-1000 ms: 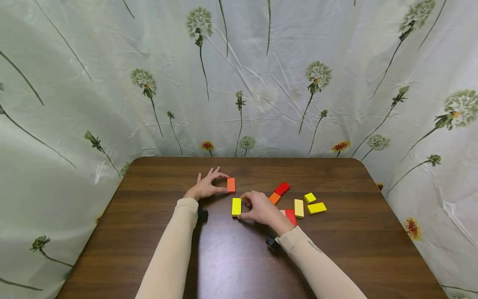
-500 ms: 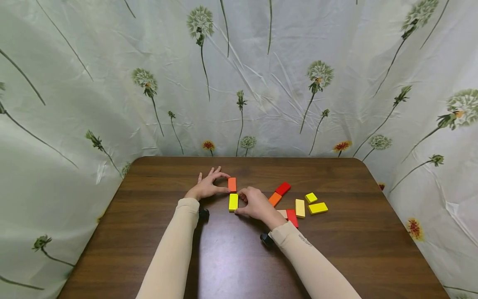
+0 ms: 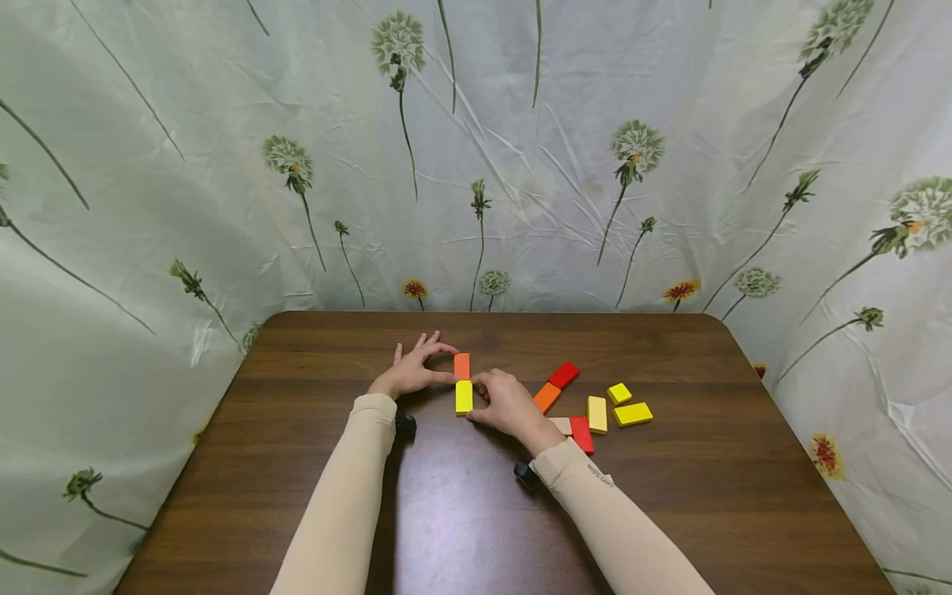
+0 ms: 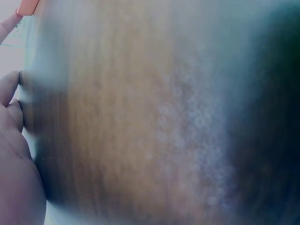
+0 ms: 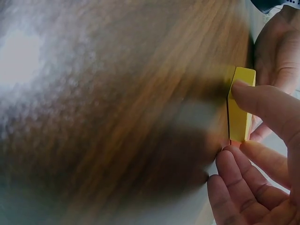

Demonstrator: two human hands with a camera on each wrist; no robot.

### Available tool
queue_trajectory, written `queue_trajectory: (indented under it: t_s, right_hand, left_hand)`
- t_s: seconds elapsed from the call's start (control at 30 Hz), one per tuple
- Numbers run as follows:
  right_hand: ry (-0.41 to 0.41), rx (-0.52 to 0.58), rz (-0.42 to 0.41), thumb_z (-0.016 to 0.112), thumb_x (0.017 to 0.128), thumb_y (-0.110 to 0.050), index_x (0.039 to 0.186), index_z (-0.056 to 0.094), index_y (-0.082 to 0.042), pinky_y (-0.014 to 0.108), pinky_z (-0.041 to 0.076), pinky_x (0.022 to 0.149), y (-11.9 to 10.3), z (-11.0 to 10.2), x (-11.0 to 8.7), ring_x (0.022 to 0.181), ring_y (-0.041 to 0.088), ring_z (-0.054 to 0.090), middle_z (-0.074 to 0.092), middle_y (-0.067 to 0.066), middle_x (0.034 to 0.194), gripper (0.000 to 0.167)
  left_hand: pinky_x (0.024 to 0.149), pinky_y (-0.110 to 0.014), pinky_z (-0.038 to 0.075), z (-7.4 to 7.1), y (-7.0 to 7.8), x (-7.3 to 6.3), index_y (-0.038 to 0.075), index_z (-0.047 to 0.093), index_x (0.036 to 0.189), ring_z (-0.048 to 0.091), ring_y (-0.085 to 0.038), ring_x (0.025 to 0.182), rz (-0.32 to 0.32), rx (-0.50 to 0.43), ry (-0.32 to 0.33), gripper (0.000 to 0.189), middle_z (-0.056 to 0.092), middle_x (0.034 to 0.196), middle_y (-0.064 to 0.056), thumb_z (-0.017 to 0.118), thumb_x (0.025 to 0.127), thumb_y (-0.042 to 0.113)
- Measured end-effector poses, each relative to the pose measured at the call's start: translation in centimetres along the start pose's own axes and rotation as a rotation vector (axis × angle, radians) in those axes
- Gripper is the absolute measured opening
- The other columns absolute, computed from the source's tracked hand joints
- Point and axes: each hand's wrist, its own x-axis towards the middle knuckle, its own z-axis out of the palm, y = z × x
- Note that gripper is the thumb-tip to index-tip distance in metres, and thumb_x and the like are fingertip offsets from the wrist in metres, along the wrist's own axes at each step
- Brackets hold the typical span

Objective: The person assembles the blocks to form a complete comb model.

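Observation:
In the head view an orange-red block [image 3: 462,366] lies on the brown table, and my left hand [image 3: 412,372] pinches its two ends between thumb and forefinger. A yellow block [image 3: 464,398] lies end to end with it on the near side, apparently touching. My right hand [image 3: 510,406] pinches the yellow block by its ends, thumb at the near one. From the right wrist, the yellow block [image 5: 242,105] shows between thumb and forefinger, the other fingers loosely bent beside it. The left wrist view catches only a corner of the orange-red block [image 4: 28,6].
Right of my right hand lie a red block [image 3: 563,375], an orange block [image 3: 547,398], a pale block [image 3: 561,426], another red block [image 3: 583,435], a cream block [image 3: 597,415] and two yellow blocks [image 3: 634,414]. A flowered curtain [image 3: 550,165] hangs behind the table [image 3: 461,512].
My right hand has slid the yellow block away from me and slightly left, closing the gap to the orange-red block. My left hand has stayed nearly still on its block.

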Motion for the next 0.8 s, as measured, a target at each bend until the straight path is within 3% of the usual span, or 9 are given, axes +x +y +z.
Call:
queue_trajectory:
  t_s: [0.8]
  right_hand:
    - [-0.005,0.010,-0.002,0.093,0.086,-0.024,0.131,0.073,-0.002,0.037,0.059,0.084,-0.36,0.13,0.25,0.091,0.019,0.064,0.069,0.009,0.104,0.054]
  left_hand:
    - [0.128,-0.068,-0.021,0.07,0.11,-0.20,0.027,0.060,0.149,-0.004,-0.035,0.170,0.000,0.002,0.009,0.057,0.010,0.183,-0.010,0.076,0.098,0.046]
